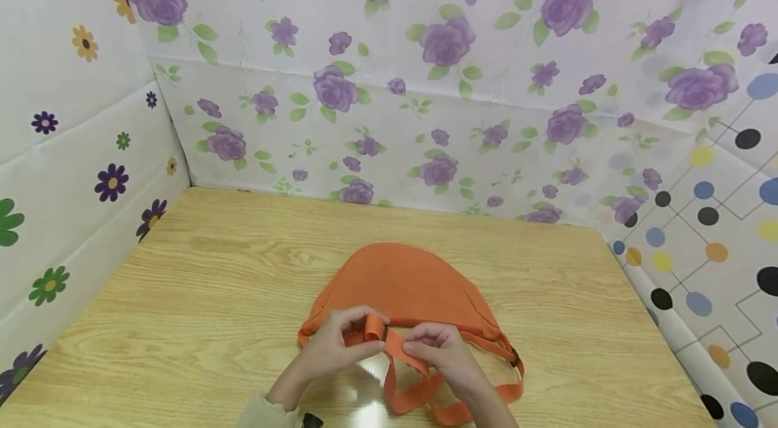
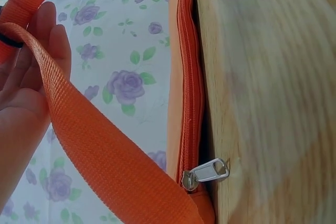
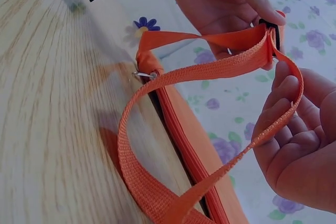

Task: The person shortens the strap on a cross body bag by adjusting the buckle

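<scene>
An orange bag (image 1: 395,279) with a curved top lies on the table, its zipper (image 2: 189,77) running along the near edge. My left hand (image 1: 334,343) pinches the bag's orange strap (image 2: 105,140) at a black slider buckle (image 3: 277,40), where the webbing loops over. Just to the right, my right hand (image 1: 446,354) pinches the strap between thumb and fingers. Loose strap hangs in loops below both hands, in front of the bag. A silver zipper pull (image 2: 210,170) sits at one end of the zipper.
The wooden table (image 1: 231,259) is backed by a white sheet with purple roses (image 1: 446,43). Patterned sheets also stand at the left and right. A small black object (image 1: 313,420) shows beside the left sleeve (image 1: 267,412).
</scene>
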Demonstrator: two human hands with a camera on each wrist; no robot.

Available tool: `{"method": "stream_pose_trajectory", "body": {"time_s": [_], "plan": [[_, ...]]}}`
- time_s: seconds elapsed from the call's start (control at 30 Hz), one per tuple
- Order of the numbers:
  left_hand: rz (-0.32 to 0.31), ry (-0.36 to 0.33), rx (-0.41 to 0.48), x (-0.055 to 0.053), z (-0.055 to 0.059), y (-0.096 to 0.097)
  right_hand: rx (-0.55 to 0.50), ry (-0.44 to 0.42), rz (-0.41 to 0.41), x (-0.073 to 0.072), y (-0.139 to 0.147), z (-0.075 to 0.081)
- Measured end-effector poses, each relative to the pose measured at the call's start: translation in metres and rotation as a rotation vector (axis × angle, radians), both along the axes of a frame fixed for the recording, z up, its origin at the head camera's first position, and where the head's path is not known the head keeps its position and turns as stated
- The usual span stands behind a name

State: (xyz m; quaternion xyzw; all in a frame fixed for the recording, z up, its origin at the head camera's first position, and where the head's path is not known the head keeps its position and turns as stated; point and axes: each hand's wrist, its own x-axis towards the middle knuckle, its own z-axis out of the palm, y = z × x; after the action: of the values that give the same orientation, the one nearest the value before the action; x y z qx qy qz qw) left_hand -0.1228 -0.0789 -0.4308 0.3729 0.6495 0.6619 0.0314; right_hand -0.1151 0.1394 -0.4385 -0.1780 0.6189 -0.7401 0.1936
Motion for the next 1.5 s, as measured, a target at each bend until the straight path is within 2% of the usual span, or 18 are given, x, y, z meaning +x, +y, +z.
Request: {"method": "stream_pose_trajectory", "body": {"time_s": [0.2, 0.43, 0.73, 1.03, 1.33, 1.5], "plan": [[-0.018, -0.018, 0.020, 0.002, 0.002, -0.001, -0.009, -0.018, -0.016, 0.001, -0.003, 0.000], [-0.005, -0.030, 0.017, 0.003, 0.003, 0.000, -0.001, -0.015, -0.041, 0.001, -0.006, 0.001], [-0.023, -0.081, 0.003, 0.005, 0.004, 0.003, -0.019, -0.050, -0.050, 0.002, -0.011, 0.003], [-0.048, -0.088, 0.020, 0.004, 0.002, 0.006, -0.004, -0.083, -0.058, 0.001, -0.013, 0.006], [-0.035, -0.095, 0.010, 0.005, 0.002, 0.007, -0.005, -0.098, -0.062, 0.002, -0.014, 0.006], [-0.044, -0.072, 0.022, 0.004, 0.002, 0.008, -0.034, -0.064, -0.048, 0.002, -0.015, 0.006]]}}
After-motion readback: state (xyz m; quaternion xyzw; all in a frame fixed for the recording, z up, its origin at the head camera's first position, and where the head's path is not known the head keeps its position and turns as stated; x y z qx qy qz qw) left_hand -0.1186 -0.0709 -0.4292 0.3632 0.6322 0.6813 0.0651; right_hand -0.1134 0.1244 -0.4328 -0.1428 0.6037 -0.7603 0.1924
